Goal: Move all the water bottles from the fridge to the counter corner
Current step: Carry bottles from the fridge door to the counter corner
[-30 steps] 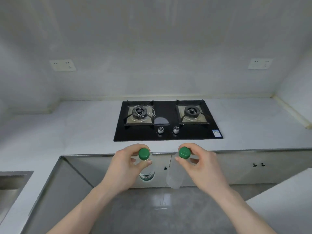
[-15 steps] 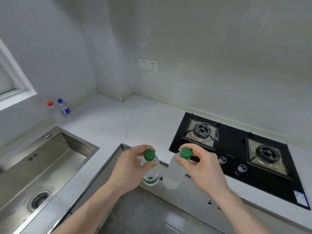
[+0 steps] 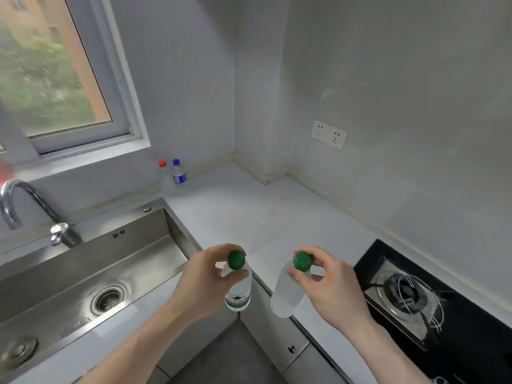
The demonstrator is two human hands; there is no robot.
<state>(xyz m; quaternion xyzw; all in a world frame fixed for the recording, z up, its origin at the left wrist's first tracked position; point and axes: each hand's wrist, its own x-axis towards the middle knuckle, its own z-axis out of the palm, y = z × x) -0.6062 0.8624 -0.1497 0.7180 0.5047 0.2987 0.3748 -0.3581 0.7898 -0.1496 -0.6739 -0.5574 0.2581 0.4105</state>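
- The left hand (image 3: pixel 205 275) pinches the neck of a clear plastic water bottle with a green cap and a green-and-white label (image 3: pixel 238 289), fingers and thumb curled just under the cap; the bottle hangs tilted in the air over the inner edge of the white counter (image 3: pixel 243 209), and the hand covers part of its shoulder.
- The right hand (image 3: pixel 329 284) pinches a second clear plastic bottle with a green cap and no visible label (image 3: pixel 285 295) the same way, at the neck; this bottle too hangs tilted, its base over the counter's front edge, and its pale body is hard to tell from the counter behind it.
- Two more small clear bottles stand upright on the counter against the wall below the window (image 3: pixel 55 73) — one with a red cap (image 3: pixel 163 176), faint and nearly see-through, and one with a blue cap and blue label (image 3: pixel 178 173), just beside each other.
- The stainless steel sink (image 3: pixel 83 273) lies to the left, its near corner cut off by the frame; the chrome tap (image 3: pixel 30 206) is partly cut off too.
- The black glass gas hob (image 3: pixel 432 306) at the right is cropped — only one burner shows fully.
- A white double wall socket (image 3: pixel 328 134) sits on the right wall.
- A blurred red patch at the left edge cannot be made out.
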